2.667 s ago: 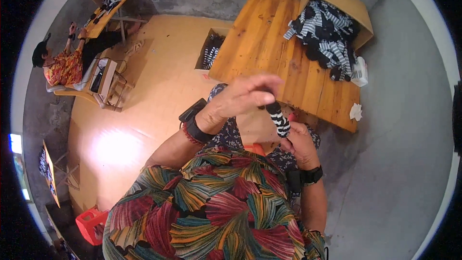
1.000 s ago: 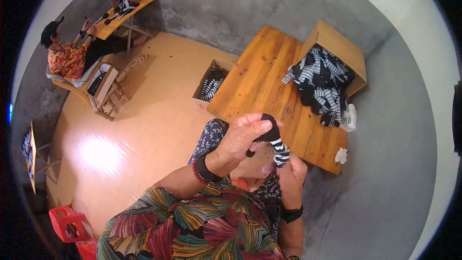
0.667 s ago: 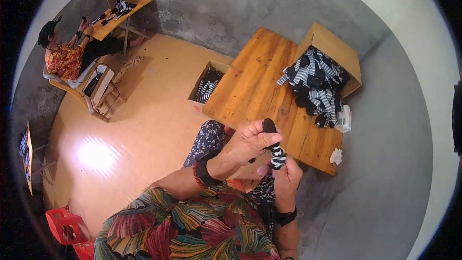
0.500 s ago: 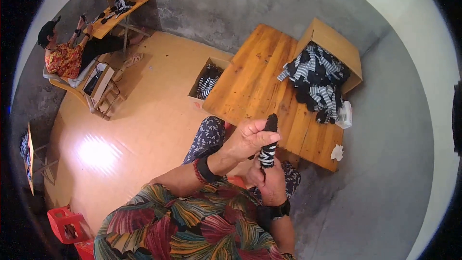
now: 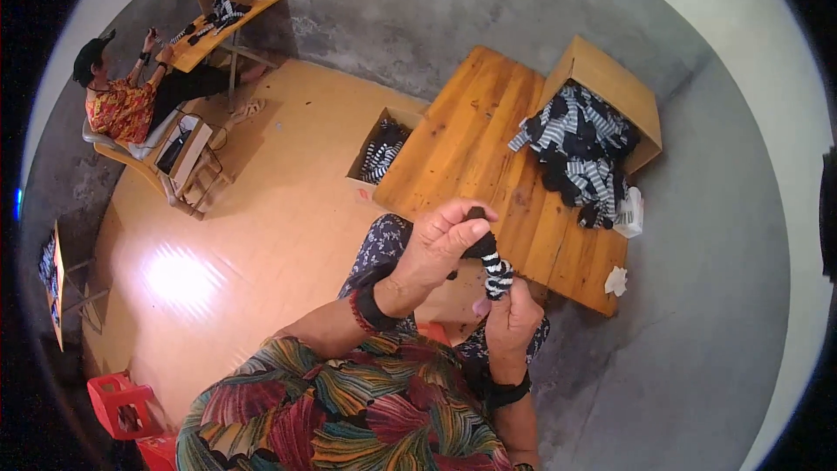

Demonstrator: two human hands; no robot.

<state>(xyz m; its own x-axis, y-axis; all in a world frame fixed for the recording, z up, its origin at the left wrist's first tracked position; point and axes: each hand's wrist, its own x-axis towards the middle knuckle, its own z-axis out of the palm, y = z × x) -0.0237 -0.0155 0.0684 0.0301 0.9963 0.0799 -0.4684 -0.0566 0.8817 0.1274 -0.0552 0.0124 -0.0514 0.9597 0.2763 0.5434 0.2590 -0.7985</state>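
Both of my hands work on a black knitted sock with white stripes, held up near the front edge of the wooden table. My left hand is closed around its black end, with the thumb on top. Lower and to the right, my right hand is closed on the bunched striped end. A small pinkish thing shows beside the striped part; its kind I cannot make out. On the table lies a large heap of grey-striped and black socks, spilling from a tipped cardboard box.
A white packet and a crumpled white tissue are at the table's right edge. Left of the table, a floor box holds striped socks. A seated person works at another table. A red stool stands lower left.
My right hand has moved right and slightly down, away from my left. The sock now tilts more, its striped part bunched between the hands. The view has shifted slightly.
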